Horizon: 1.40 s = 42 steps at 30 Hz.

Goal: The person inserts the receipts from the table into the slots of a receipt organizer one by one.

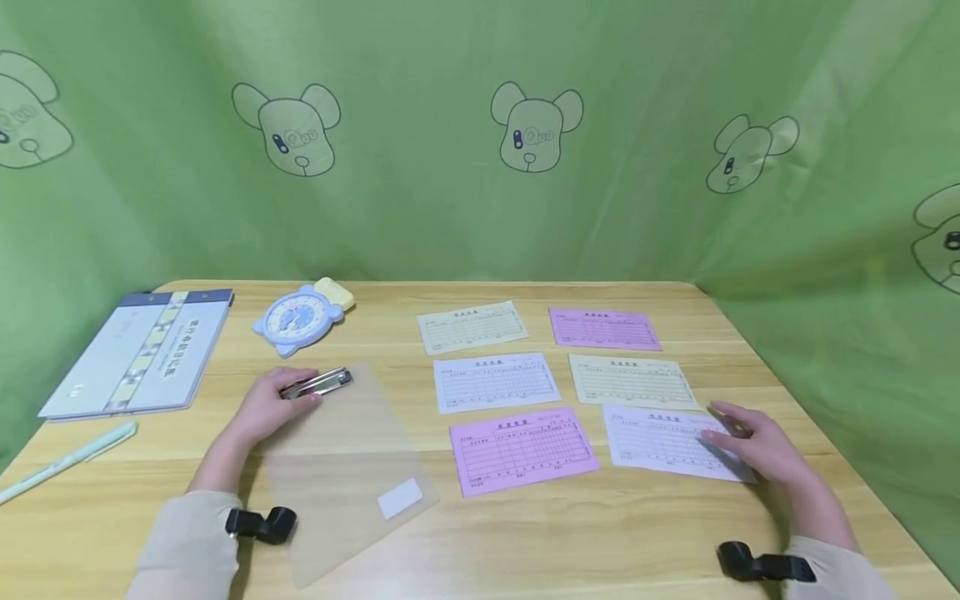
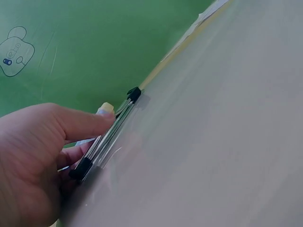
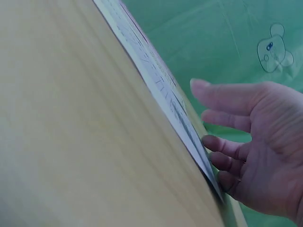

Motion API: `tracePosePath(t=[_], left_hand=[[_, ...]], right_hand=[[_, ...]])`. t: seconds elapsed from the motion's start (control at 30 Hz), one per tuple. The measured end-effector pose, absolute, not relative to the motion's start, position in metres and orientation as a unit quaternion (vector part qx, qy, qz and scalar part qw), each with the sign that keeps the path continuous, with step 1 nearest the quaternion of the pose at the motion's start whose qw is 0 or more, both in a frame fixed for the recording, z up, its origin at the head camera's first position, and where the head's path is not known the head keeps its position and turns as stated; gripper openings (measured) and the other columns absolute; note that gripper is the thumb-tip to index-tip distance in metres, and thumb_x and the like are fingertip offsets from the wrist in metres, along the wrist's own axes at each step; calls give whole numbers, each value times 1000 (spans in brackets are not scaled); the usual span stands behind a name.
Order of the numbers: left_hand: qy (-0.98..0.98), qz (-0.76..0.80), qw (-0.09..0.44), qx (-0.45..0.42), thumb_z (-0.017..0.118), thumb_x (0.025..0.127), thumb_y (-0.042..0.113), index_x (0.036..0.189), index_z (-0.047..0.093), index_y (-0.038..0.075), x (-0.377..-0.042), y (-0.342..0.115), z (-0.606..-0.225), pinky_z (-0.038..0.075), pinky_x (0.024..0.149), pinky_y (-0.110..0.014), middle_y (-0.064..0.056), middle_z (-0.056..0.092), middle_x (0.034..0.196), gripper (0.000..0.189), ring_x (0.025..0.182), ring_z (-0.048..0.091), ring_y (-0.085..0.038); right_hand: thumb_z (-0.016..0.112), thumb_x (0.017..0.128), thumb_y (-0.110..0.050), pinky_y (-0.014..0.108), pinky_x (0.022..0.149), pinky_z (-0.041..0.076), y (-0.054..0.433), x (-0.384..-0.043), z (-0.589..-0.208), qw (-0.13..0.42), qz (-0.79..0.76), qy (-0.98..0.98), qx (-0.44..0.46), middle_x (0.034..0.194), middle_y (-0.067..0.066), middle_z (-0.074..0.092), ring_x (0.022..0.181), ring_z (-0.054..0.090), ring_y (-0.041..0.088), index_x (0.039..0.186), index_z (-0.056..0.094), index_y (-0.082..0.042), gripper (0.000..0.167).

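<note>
A translucent clipboard [image 1: 337, 475] lies on the left part of the table, with a white label near its lower right corner. My left hand [image 1: 268, 408] grips the metal clip [image 1: 322, 383] at its top; in the left wrist view the thumb [image 2: 90, 124] lies over the clip and the other fingers are partly hidden behind it. On the right, my right hand [image 1: 768, 450] is at the right end of a white form slip [image 1: 652, 442]. Its thumb and fingers are apart and loosely bent, with the fingertips [image 3: 213, 142] close to the slip's edge.
Several printed slips lie mid-table, including pink slips [image 1: 525, 454] [image 1: 604, 330], cream slips [image 1: 472, 327] [image 1: 633, 382] and a white slip [image 1: 495, 383]. At left are a bound booklet [image 1: 150, 354], a pale green pen [image 1: 71, 458], a blue toy clock [image 1: 296, 319] and a yellow block [image 1: 335, 292].
</note>
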<state>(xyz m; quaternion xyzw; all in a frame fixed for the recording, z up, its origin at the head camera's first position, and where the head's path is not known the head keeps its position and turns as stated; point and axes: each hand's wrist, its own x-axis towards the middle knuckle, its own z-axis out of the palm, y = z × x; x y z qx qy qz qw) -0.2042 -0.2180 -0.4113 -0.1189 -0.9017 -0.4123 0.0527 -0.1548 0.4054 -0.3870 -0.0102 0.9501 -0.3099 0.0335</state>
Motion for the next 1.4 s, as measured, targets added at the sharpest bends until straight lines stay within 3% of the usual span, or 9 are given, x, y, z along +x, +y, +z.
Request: tracePosePath(t=[0.17, 0.4, 0.6, 0.7, 0.87, 1.03, 1.2, 1.4], left_hand=[[-914, -385, 71, -108, 65, 75, 13, 109, 57, -2, -205, -215, -414, 29, 82, -47, -22, 52, 105, 38, 98, 43, -36], [-923, -367, 68, -95, 64, 77, 20, 111, 57, 1, -203, -214, -415, 26, 81, -47, -21, 50, 105, 40, 97, 40, -36], [-930, -354, 57, -84, 62, 79, 26, 113, 56, 3, -202, -212, -414, 24, 79, -47, -19, 48, 105, 42, 96, 37, -35], [-930, -354, 57, -83, 61, 79, 26, 113, 56, 3, -202, -212, -414, 23, 79, -47, -19, 48, 104, 42, 96, 37, -35], [-930, -353, 58, -82, 61, 79, 25, 113, 56, 4, -203, -212, -414, 24, 79, -47, -19, 48, 104, 41, 96, 37, -35], [-930, -353, 58, -82, 61, 79, 26, 114, 56, 4, -203, -212, -413, 24, 79, -46, -19, 48, 106, 41, 96, 37, -34], [-930, -354, 58, -82, 61, 80, 26, 114, 56, 3, -202, -211, -413, 24, 78, -45, -19, 48, 106, 41, 95, 37, -33], [-931, -352, 61, -80, 61, 79, 25, 113, 56, 4, -202, -211, -414, 24, 78, -46, -18, 48, 106, 40, 95, 37, -33]], right_hand=[[63, 78, -29, 57, 79, 28, 412, -152, -390, 14, -291, 957, 1, 118, 40, 30, 101, 33, 52, 125, 32, 12, 70], [65, 76, -28, 58, 80, 24, 420, -149, -392, 30, -276, 961, -16, 118, 40, 30, 103, 30, 53, 122, 35, 13, 68], [64, 77, -26, 42, 69, 35, 420, -149, -393, 18, -261, 965, -18, 103, 33, 46, 86, 46, 37, 116, 43, 11, 58], [64, 77, -23, 32, 63, 34, 420, -149, -395, 9, -256, 967, -16, 95, 25, 52, 78, 47, 26, 111, 48, 9, 49], [62, 78, -13, 31, 61, 32, 420, -150, -395, -7, -259, 966, -22, 89, 19, 53, 74, 45, 22, 103, 51, 6, 34], [60, 79, -15, 32, 60, 33, 419, -148, -393, 11, -265, 964, 0, 83, 17, 50, 70, 45, 22, 117, 41, 5, 47], [62, 79, -20, 33, 61, 33, 421, -147, -393, 6, -258, 966, 5, 88, 23, 51, 73, 47, 24, 126, 33, 6, 61], [62, 79, -14, 26, 62, 32, 429, -143, -394, -35, -273, 961, -6, 95, 26, 51, 80, 45, 27, 113, 50, 6, 42]])
